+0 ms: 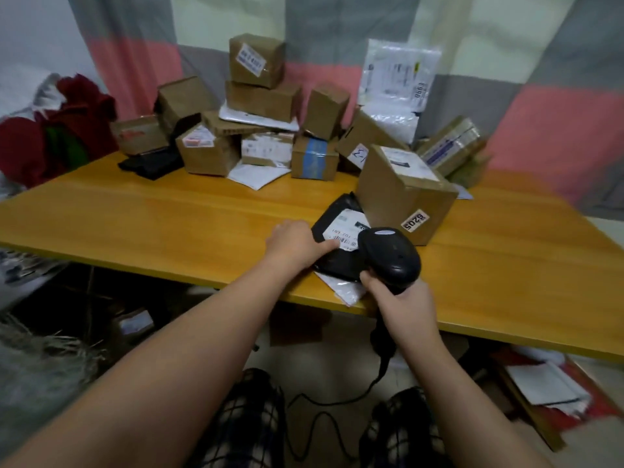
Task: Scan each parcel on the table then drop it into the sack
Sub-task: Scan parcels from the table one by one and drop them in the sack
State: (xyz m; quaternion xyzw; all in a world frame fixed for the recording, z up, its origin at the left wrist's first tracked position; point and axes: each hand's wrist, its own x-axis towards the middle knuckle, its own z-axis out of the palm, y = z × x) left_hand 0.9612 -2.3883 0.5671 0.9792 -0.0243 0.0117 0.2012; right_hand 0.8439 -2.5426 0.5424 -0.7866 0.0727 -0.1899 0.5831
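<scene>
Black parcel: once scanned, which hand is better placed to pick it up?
Left, probably. The left hand lies on the black parcel, while the right hand grips the scanner.

I count roughly a dozen cardboard boxes (405,194), two black bags (337,263), at least four white mailers (398,79) and one scanner (391,255) at the tabletop (135,211).

A sticker (414,221) on the big box (398,197) reads 6205, upside down to me. The tilted box (366,136) behind it bears a handwritten 2-1. The label (342,229) on the black bag (334,261) by my scanner (391,255) is too blurred to read.
</scene>
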